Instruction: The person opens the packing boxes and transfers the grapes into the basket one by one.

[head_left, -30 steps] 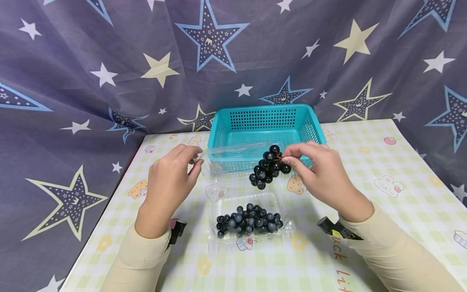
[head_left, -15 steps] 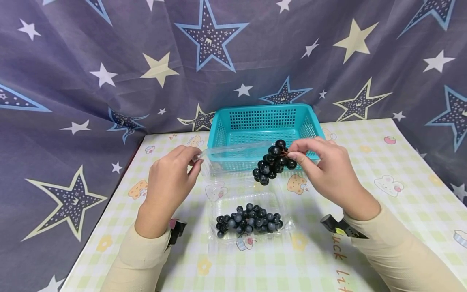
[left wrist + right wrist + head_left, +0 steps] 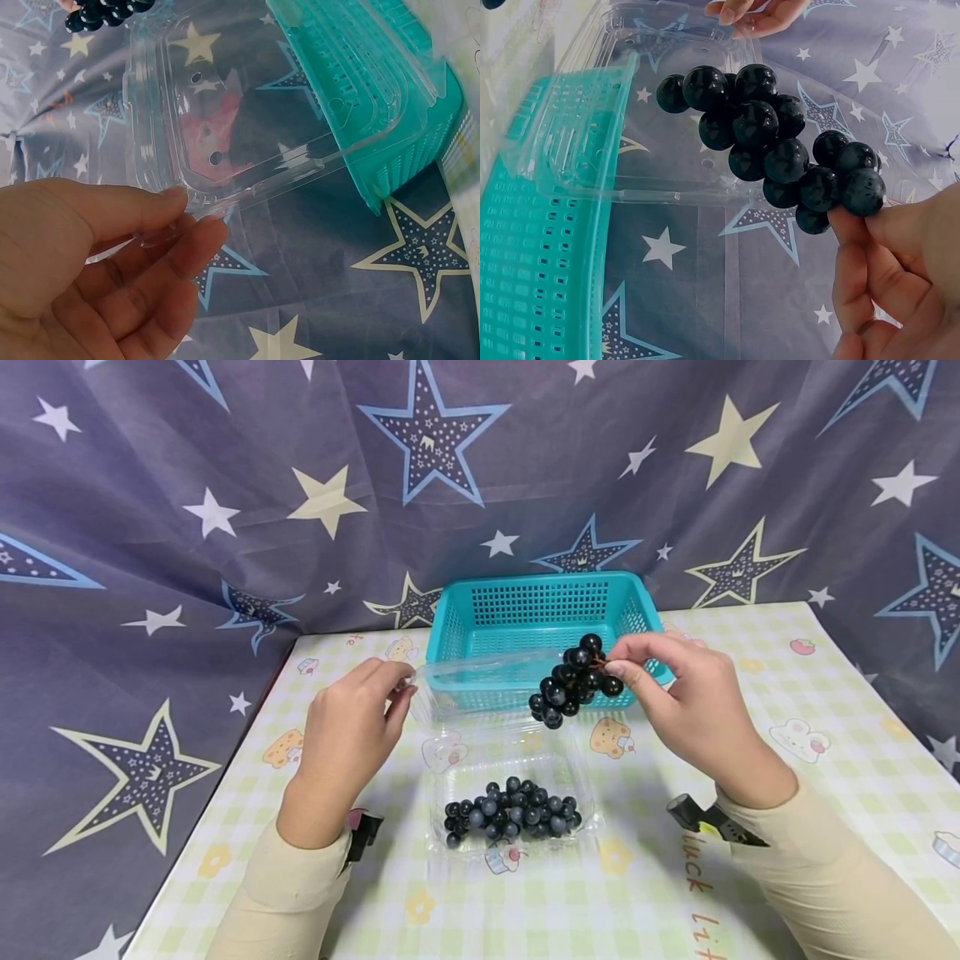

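My left hand (image 3: 348,727) pinches a corner of the clear plastic lid (image 3: 247,112), which is raised from the clear plastic box (image 3: 480,768) on the table. Dark grapes (image 3: 517,810) lie in the front part of that box. Between thumb and forefinger, my right hand (image 3: 701,710) holds a bunch of black grapes (image 3: 570,681) by its stem. The bunch hangs in the air beyond the box, in front of the basket's near right side in the head view. In the right wrist view the grapes (image 3: 757,124) hide part of the lid.
A turquoise perforated basket (image 3: 540,602) stands at the back of the table, against a star-patterned curtain (image 3: 262,468). The checked tablecloth (image 3: 360,893) covers the table. Dark straps cross both wrists.
My right hand has moved right and slightly up, away from the left hand, carrying the bunch of grapes. The left hand and the lid have stayed nearly still.
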Motion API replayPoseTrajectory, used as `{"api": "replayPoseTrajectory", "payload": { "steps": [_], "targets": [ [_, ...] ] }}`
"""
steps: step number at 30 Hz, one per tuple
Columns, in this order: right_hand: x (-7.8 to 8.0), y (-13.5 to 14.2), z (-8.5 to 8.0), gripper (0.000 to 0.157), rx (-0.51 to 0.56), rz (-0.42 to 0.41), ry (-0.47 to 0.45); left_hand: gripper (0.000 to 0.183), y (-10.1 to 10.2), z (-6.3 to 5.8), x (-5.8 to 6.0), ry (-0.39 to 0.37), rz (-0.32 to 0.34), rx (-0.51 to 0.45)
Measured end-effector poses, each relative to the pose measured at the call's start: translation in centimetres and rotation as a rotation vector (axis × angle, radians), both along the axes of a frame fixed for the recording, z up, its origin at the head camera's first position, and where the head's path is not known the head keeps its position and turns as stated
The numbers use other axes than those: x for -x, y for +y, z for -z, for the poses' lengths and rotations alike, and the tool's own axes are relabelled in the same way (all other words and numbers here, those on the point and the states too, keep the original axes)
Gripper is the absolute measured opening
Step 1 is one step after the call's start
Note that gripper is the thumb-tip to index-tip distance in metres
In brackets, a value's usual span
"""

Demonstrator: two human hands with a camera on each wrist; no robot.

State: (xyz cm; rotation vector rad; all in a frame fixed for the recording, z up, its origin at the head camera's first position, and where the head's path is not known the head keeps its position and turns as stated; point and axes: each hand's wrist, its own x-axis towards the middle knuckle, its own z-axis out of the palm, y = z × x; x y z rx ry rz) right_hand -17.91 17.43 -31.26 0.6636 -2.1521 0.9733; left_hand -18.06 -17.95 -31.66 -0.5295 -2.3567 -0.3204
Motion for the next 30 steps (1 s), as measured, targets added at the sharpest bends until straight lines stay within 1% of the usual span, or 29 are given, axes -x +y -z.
{"api": "replayPoseTrajectory", "payload": {
  "steps": [10,15,24,30],
  "targets": [
    [0.0,0.5,-0.3,0.011,0.005,0.022,-0.009,0.01,0.0,-0.1,0.0,-0.001,0.001,0.009],
    [0.1,0.7,-0.4,0.012,0.007,0.03,0.004,0.01,0.0,-0.1,0.0,-0.005,0.001,0.011],
    [0.2,1.1,-0.6,0.014,0.046,0.03,0.017,0.01,0.0,0.0,0.0,-0.012,-0.005,0.014],
    [0.3,1.3,-0.8,0.014,0.057,0.034,0.024,0.009,0.0,0.0,0.1,-0.015,-0.008,0.016]
  ]
}}
